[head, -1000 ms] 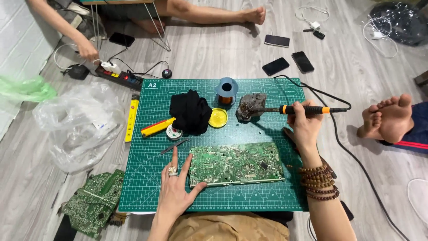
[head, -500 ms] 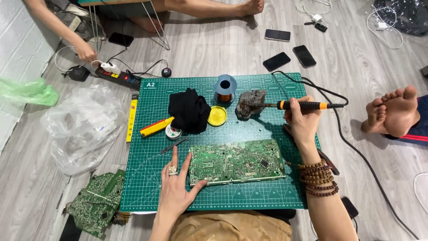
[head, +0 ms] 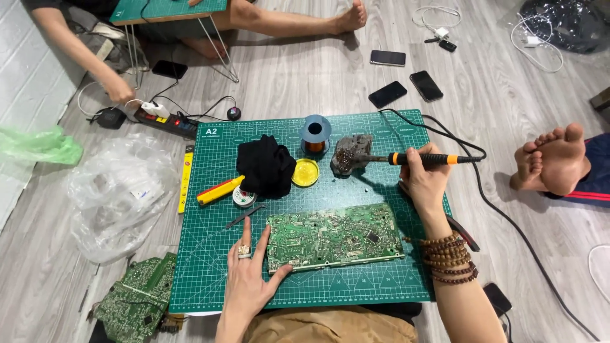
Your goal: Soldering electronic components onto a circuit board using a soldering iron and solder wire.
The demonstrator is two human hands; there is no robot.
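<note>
Near the right edge of the green cutting mat (head: 210,279), the right hand (head: 424,184) is curled around the orange-and-black handle of a soldering iron (head: 422,159), whose tip lies against a grey wad of cleaning wool (head: 349,154) toward the far edge. At the near edge, the left hand (head: 248,279) rests flat with fingers spread, its thumb touching the left end of a green circuit board (head: 333,236) that lies flat across the mat's near middle. Just beyond that hand lie tweezers (head: 244,216), a small solder reel (head: 244,197) and a yellow-and-red cutter (head: 219,190). Farther back sit a black cloth (head: 265,166), a yellow flux tin (head: 305,172) and a blue spool of copper wire (head: 315,133). Off the near left corner, on the floor, lie more circuit boards (head: 136,298).
</note>
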